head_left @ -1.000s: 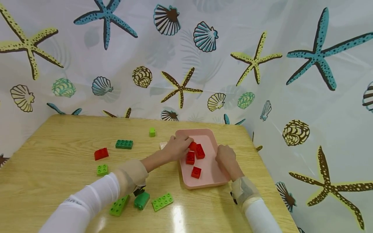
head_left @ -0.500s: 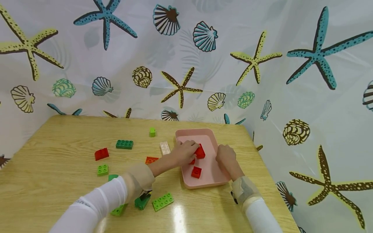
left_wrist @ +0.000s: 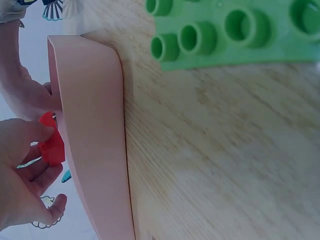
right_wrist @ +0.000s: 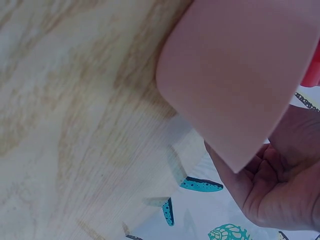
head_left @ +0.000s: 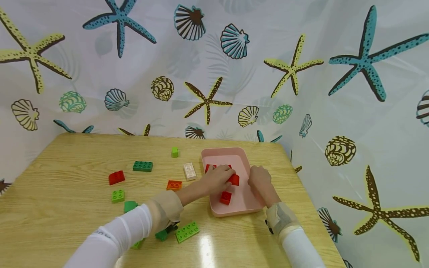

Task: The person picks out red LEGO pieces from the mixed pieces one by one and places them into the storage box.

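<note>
Over the pink tray (head_left: 236,213), my left hand (head_left: 216,180) pinches a red toy brick (left_wrist: 52,142) between thumb and fingers. In the head view this brick (head_left: 235,179) shows just right of the fingertips. Another red brick (head_left: 226,198) lies in the tray nearer to me, and parts of other red bricks (head_left: 210,167) show behind the hand. My right hand (head_left: 260,180) grips the tray's right side; in the right wrist view its fingers (right_wrist: 240,185) curl at the tray's wall. The hand hides part of the tray's contents.
Left of the tray lie a white brick (head_left: 189,171) and an orange brick (head_left: 174,185). Dark green (head_left: 142,166), light green (head_left: 187,232) and red bricks (head_left: 116,178) are scattered over the wooden table (head_left: 77,156). A patterned cloth hangs behind and at the right.
My left hand has moved right and slightly nearer over the tray, and the red bricks about it have shifted. The white and orange bricks are uncovered. My right hand stays on the tray.
</note>
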### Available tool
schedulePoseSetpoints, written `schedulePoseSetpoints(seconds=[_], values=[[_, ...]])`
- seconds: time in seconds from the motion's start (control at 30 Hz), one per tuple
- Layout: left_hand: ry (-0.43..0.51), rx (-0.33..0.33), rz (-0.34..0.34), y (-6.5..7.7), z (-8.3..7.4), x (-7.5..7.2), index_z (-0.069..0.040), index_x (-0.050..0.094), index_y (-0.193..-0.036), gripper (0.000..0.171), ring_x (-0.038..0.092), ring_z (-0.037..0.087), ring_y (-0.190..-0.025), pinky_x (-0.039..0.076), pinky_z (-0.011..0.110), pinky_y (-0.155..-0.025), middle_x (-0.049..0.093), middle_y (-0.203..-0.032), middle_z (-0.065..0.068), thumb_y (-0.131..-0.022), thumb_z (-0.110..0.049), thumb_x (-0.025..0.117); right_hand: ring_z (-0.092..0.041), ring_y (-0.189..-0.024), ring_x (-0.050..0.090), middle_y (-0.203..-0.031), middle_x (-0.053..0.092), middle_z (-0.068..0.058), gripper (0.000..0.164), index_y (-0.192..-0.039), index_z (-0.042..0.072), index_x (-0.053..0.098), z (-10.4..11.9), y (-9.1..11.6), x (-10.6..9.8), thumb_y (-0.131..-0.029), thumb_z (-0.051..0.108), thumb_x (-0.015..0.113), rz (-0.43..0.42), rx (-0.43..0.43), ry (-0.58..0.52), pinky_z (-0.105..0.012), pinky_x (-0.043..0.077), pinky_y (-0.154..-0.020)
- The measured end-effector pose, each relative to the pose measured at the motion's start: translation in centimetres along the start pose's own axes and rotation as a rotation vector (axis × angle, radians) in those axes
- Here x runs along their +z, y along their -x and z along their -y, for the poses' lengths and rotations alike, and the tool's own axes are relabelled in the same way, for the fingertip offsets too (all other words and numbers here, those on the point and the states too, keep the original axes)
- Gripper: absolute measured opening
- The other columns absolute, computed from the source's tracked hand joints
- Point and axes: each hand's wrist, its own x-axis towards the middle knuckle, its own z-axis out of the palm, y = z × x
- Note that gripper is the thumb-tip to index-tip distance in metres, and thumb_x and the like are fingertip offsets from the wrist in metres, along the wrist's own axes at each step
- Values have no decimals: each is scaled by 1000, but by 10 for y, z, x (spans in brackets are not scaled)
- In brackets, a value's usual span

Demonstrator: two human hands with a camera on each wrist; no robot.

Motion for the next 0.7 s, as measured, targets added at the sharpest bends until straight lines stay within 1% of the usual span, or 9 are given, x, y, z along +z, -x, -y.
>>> schedulePoseSetpoints(seconds=[0.13, 0.27, 0.47, 0.57, 0.7], values=[[19, -4, 20, -1, -2, 4, -13, 62, -131, 35, 56, 22, -114, 42, 46, -84, 62, -124, 5, -97, -20, 65, -22, -65, 59, -72, 57, -12, 7, -86, -1, 61, 0, 0, 1, -90, 4, 63, -1, -8, 7, -35, 53, -56], [32, -1, 28, -2, -4, 5, -14, 62, -130, 34, 57, 19, -111, 42, 45, -84, 62, -122, 5, -97, -21, 66, -22, -65, 59, -72, 57, -12, 8, -86, -1, 60, -1, 0, 1, -90, 4, 63, -11, -13, 7, -34, 52, -55], [17, 5, 36, -4, -8, 7, -16, 62, -130, 33, 56, 18, -112, 41, 46, -87, 62, -123, 3, -97, -22, 65, -24, -66, 61, -72, 57, -12, 8, -86, -2, 59, 0, 0, 0, -89, 4, 64, -17, -7, 4, -35, 53, -56], [7, 5, 52, -4, -10, 9, -16, 61, -131, 34, 55, 18, -116, 40, 47, -90, 62, -126, 3, -98, -23, 64, -24, -65, 60, -72, 56, -12, 8, -86, -1, 59, 0, -1, 0, -89, 4, 64, -11, -4, 5, -34, 53, -55], [1, 8, 67, -3, -11, 13, -16, 62, -131, 34, 55, 17, -116, 40, 47, -91, 63, -126, 3, -97, -24, 65, -23, -64, 59, -72, 56, -12, 8, -85, -1, 59, -1, -2, 2, -88, 4, 64, -12, -6, 3, -34, 52, -54]])
